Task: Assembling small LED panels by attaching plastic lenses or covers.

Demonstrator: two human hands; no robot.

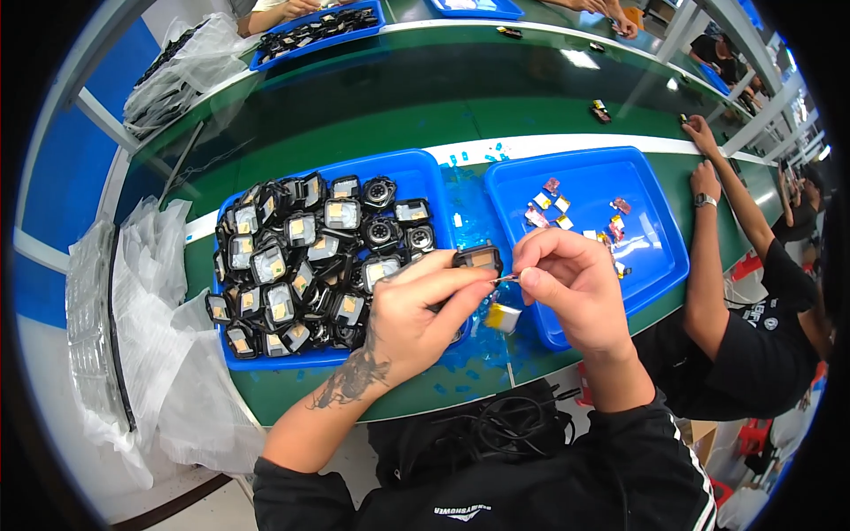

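Left hand point(416, 310): closed on a small square black plastic module point(478, 257), held above the tray gap. Right hand point(567, 283): pinched on its thin metal tab point(506, 279). Left blue plastic tray point(425, 173): heaped with modules, judged unprocessed. Right blue tray point(655, 230): few small pieces deposited.

A long green bench point(460, 97) is seen, crossed lengthwise by a white stripe point(567, 144). Near its front edge two blue trays are set side by side: the left tray point(423, 170) is heaped with small black parts, the right tray point(651, 181) is dotted with a few small coloured pieces. Blue scraps point(478, 157) are scattered on the stripe behind the trays and along the front edge. At the left end clear bags point(142, 292) are piled. Along the far edge another blue tray point(266, 60) and more clear bags point(181, 71) are laid. Small dark parts point(600, 111) are left on the bare middle.
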